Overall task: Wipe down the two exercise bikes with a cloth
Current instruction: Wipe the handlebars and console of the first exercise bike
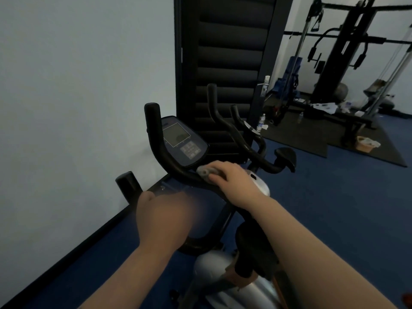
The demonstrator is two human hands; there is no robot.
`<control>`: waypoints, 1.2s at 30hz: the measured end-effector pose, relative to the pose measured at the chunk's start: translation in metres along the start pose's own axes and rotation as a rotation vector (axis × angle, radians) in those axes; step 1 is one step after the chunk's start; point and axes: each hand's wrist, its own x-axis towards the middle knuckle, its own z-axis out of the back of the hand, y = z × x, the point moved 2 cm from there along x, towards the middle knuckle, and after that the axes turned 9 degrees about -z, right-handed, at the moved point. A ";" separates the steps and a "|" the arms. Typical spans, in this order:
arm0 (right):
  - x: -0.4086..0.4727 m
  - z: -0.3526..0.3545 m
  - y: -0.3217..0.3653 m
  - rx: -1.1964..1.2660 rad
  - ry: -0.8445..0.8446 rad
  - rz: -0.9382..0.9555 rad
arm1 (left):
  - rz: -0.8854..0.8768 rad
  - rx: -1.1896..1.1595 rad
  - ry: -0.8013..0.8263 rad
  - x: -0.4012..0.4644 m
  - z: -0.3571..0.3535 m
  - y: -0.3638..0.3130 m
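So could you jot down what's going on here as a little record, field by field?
place: gym room, blue floor, white wall
near bike: silver body, black handlebar, console with a blank screen
far bike: just behind the near one, by a dark door
cloth: pale, bunched, pressed on the handlebar below the console
right hand: grips the cloth on the bar
left hand: blurred, by the left side of the handlebar; grip unclear
background: weight machine, water bottle on the floor
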 end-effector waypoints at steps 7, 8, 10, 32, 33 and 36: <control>-0.027 0.037 -0.052 -0.168 0.174 -0.216 | 0.020 -0.006 -0.005 -0.001 -0.001 -0.001; -0.027 0.045 -0.057 -0.219 0.228 -0.243 | 0.023 -0.004 -0.004 -0.002 -0.001 -0.001; -0.017 0.054 -0.058 -0.212 0.197 -0.263 | 0.022 0.000 -0.001 -0.002 -0.001 -0.001; -0.072 -0.022 -0.012 -0.246 -0.131 -0.123 | -0.097 -0.395 0.036 -0.008 0.015 0.019; -0.073 -0.020 -0.014 -0.265 -0.162 -0.140 | -0.125 -0.471 0.029 -0.008 0.020 0.026; -0.079 -0.028 -0.002 -0.317 -0.210 -0.167 | -0.276 -0.435 -0.050 0.001 0.036 0.046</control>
